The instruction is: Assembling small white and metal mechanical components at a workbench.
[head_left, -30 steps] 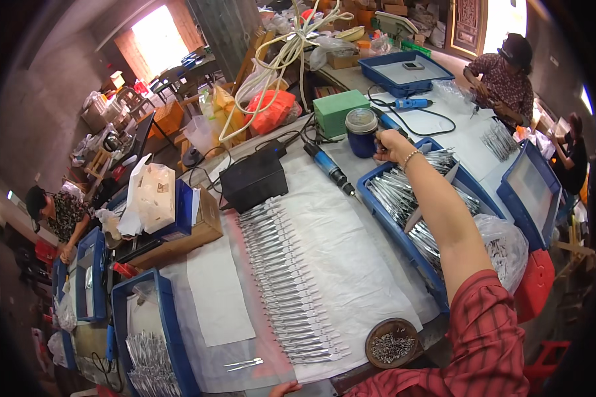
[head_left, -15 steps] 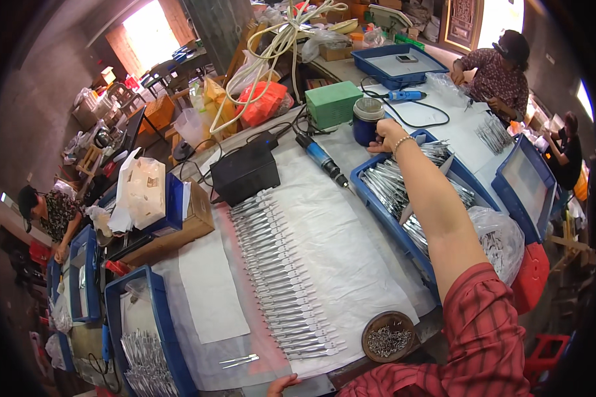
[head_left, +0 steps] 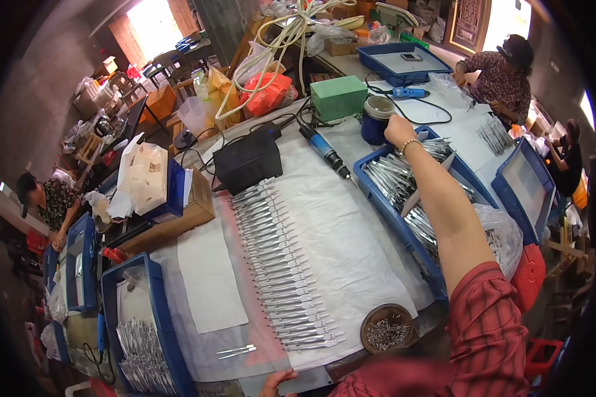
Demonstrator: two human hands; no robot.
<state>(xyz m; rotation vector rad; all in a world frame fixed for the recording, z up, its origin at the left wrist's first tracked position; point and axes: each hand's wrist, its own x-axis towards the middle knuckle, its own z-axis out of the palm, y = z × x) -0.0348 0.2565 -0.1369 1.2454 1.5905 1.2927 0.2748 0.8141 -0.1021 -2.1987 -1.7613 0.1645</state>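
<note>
My right hand (head_left: 400, 133) is closed at the near right side of a dark blue lidded cup (head_left: 375, 123), apparently gripping it; the fingers' hold is partly hidden. The arm stretches over a blue tray (head_left: 404, 236) heaped with slim silver metal pieces (head_left: 385, 177). At the near table edge my left hand (head_left: 275, 384) is only partly in view, its visible fingers apart and holding nothing. A long row of silver tweezer-like pieces (head_left: 281, 274) lies on the white sheet (head_left: 341, 258) ahead of it. Nearby lie loose tweezers (head_left: 237, 351) and a round bowl of small metal parts (head_left: 386, 332).
A blue electric screwdriver (head_left: 326, 153), a black box (head_left: 248, 162) and a green box (head_left: 339, 97) stand behind the row. Cables cross the far table. Another blue tray (head_left: 159, 317) is at left. One co-worker (head_left: 503, 76) sits far right, another (head_left: 46, 202) at left.
My right hand has drawn its fingers in beside the blue cup, which sits slightly nearer relative to the green box. The view has shifted a little; the row of pieces has stayed put.
</note>
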